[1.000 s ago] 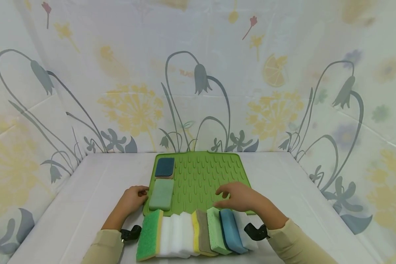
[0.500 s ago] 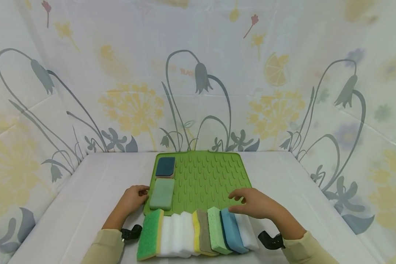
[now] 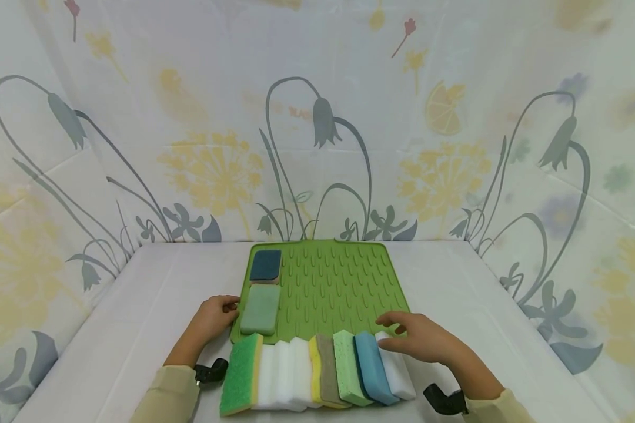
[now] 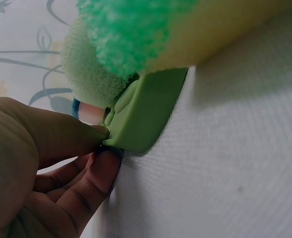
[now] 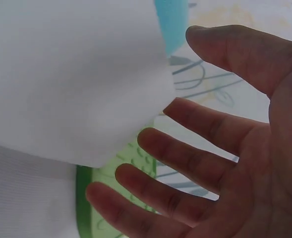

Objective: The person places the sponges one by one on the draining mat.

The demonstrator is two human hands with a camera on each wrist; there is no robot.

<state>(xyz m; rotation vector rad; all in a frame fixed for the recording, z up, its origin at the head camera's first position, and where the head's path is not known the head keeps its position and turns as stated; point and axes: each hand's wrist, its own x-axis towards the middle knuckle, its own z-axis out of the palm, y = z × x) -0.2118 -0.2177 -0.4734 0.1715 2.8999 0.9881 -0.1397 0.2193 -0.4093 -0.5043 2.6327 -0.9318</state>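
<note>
My left hand pinches the left edge of a green silicone mat, thumb on top and a finger below, as the left wrist view shows. On the mat's left side lie a pale green sponge and, behind it, a dark blue-topped sponge. A row of sponges leans along the mat's front edge, with a white sponge at its right end. My right hand hovers beside that white sponge, holding nothing. In the right wrist view its fingers are spread, and the white sponge's broad face fills the left side.
Left of the white sponge in the row stand a blue sponge, a light green sponge, a yellow-and-grey sponge, several white sponges and a green-and-yellow scouring sponge. A white cloth covers the table, with a flowered curtain behind.
My right hand has moved right and toward me, from over the mat's front right part to beside the white end sponge. My left hand keeps its hold on the mat's edge.
</note>
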